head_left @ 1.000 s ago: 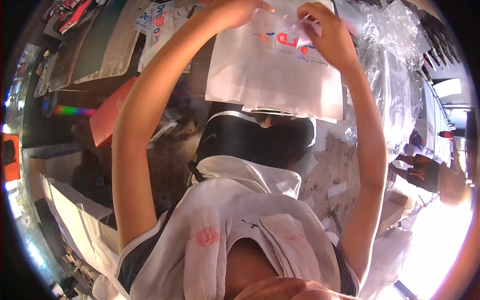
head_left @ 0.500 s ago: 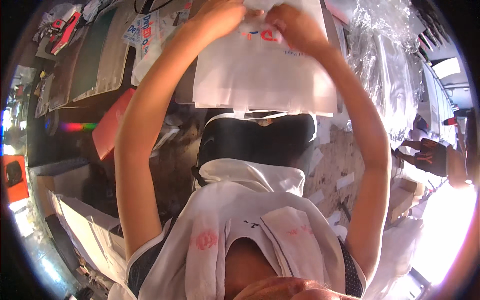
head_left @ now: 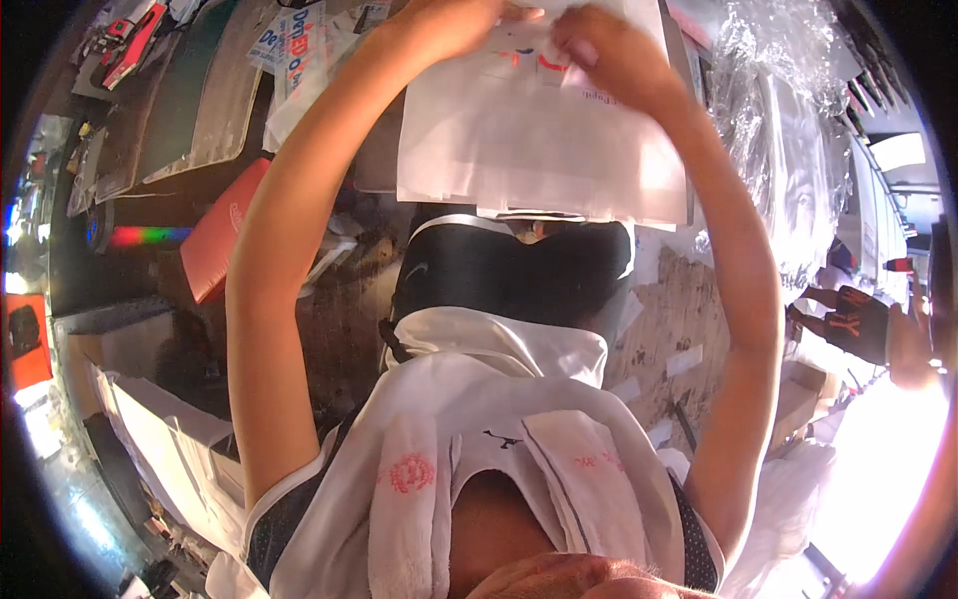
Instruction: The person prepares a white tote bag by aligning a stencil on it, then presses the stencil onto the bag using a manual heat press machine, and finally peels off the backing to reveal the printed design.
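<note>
A flat white bag [head_left: 529, 150] with red and blue print lies in front of me, its near edge hanging by my lap. Other white layers show under its right edge. Over its far left part is my left hand [head_left: 454, 22], with one finger stretched out across the print; the upper frame edge cuts off the rest of the hand. My right hand [head_left: 624, 60] is over the printed area at the right, its fingers bent and smeared by motion. Beneath its thumb a pale flap shows; whether the fingers grip it is not visible.
Crumpled clear plastic wrap [head_left: 778, 150] lies at the right. To the left are worn boards [head_left: 200, 110], a printed plastic bag [head_left: 299, 60] and a red box [head_left: 225, 235]. A carton [head_left: 130, 344] stands lower left. Another person [head_left: 858, 324] is at the far right.
My right hand has shifted right across the bag. The bag has moved slightly right, and the loop handles at its near edge show less clearly. My left hand has moved slightly right.
</note>
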Tool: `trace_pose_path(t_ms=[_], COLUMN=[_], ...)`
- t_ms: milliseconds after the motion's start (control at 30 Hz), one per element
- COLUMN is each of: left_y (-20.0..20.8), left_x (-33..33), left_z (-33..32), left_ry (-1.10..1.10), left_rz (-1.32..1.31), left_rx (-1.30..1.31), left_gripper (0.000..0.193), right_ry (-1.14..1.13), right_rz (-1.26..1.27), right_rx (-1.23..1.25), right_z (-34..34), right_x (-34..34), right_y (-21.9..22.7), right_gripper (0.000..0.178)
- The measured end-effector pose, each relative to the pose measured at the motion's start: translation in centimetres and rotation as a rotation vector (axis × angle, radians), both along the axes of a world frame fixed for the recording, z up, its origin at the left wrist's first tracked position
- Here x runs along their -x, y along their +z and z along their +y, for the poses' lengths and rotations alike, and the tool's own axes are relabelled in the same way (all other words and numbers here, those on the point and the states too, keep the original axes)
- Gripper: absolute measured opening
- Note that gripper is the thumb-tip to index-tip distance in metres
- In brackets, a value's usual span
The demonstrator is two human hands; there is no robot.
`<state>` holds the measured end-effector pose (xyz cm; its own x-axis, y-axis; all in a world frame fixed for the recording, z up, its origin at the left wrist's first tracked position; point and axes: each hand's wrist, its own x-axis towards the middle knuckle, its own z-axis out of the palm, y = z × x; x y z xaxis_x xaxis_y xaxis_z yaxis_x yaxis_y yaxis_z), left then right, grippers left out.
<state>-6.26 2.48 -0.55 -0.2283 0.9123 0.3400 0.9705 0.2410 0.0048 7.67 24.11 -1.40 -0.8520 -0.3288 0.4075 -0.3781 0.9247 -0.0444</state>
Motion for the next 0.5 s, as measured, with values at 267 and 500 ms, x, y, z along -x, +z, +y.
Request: trace_pose_path(t_ms=[267,500], left_y=[-0.4,-2.2], left_x=[0.0,1.5], left_z=[0.2,-0.8], left_ry=[0.001,-0.011], left_rz=[-0.029,0.077], left_rx=[-0.065,-0.118], left_gripper=[0.047,0.047], right_ry=[-0.018,0.039], right_rz=[-0.119,-0.092], right_rx=[0.083,0.094], right_z=[-3.3,-6.0], right_x=[-1.9,-1.9], right_y=[-0.1,-0.8], right_gripper=[0.021,0.007])
